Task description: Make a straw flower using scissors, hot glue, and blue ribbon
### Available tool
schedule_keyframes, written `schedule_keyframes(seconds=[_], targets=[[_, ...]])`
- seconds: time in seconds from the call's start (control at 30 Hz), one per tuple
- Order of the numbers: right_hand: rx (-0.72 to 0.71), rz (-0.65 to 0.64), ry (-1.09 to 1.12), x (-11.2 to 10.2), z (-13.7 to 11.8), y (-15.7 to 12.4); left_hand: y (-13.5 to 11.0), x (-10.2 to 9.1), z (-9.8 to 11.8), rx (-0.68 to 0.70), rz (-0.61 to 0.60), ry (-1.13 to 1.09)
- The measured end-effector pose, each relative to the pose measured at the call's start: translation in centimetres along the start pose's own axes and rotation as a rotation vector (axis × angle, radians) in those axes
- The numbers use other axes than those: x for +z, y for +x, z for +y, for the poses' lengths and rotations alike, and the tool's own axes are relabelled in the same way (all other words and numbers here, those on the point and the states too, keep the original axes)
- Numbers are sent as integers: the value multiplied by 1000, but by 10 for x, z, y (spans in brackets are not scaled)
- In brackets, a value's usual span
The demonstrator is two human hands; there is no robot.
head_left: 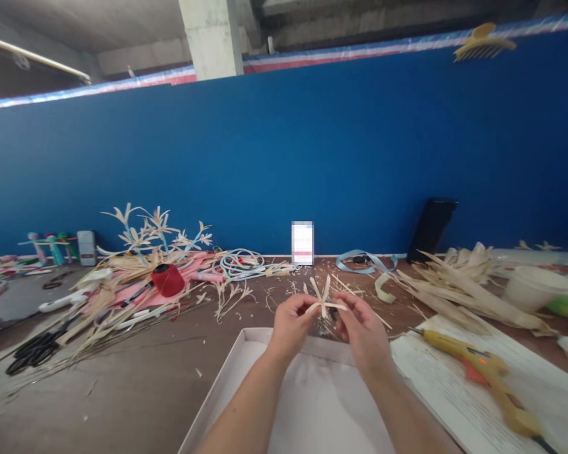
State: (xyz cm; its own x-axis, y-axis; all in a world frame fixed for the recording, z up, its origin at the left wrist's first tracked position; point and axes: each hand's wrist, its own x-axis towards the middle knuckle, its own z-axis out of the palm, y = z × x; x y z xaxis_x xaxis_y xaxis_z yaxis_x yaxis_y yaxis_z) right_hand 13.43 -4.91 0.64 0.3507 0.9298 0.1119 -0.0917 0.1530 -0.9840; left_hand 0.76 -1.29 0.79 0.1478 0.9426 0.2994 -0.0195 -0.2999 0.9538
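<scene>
the left hand (291,325) grasped one side of a pale, star-shaped strip flower (324,302), pinching it between thumb and fingers. the right hand (364,331) was curled at the opposite side, where a strip's end met it; whether it gripped the flower or only the small dark thing (333,313) by its fingertips, i could not tell. the flower stood above the far edge of a shallow white box (326,407), which sat on the brown counter (137,397) beneath the forearms.

to the right, a yellow glue gun (483,366) lay on printed paper (435,388), its nozzle pointing toward the far left. beyond it, dried husks (473,293) spread out beside a white cup (534,290).

on the left, a red spool (168,280) rested among loose strips, with black-handled scissors (35,350) nearer the person. behind the spool rose pale flowers on blue stems (158,224), in front of a blue partition (265,151).
</scene>
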Motion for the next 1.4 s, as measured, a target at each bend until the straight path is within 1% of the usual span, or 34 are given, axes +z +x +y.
schedule_keyframes(seconds=[0.13, 0.3, 0.43, 0.57, 0.8, 0.9, 1.03, 1.17, 1.4], targets=[[83, 1, 232, -2, -5, 2, -3, 3, -2, 90, -59, 83], [127, -86, 305, -4, -9, 2, -5, 4, -3, 172, -96, 179], [152, -139, 296, -5, -8, 2, -5, 3, -2, 214, -83, 248], [160, -127, 254, -6, -4, 3, -4, 1, -1, 242, -76, 289], [158, -81, 177, -7, 0, 4, -5, 2, -2, 157, -111, 228], [157, -62, 164, -7, 0, 5, -4, 1, -2, 217, -88, 286], [161, -74, 178, -5, 0, 5, -4, -1, -2, 287, -86, 334], [164, -87, 189, -4, -1, 5, -3, -1, -2, 304, -79, 324], [173, -74, 194, -4, -2, 4, -4, -1, 0, 326, -72, 325]])
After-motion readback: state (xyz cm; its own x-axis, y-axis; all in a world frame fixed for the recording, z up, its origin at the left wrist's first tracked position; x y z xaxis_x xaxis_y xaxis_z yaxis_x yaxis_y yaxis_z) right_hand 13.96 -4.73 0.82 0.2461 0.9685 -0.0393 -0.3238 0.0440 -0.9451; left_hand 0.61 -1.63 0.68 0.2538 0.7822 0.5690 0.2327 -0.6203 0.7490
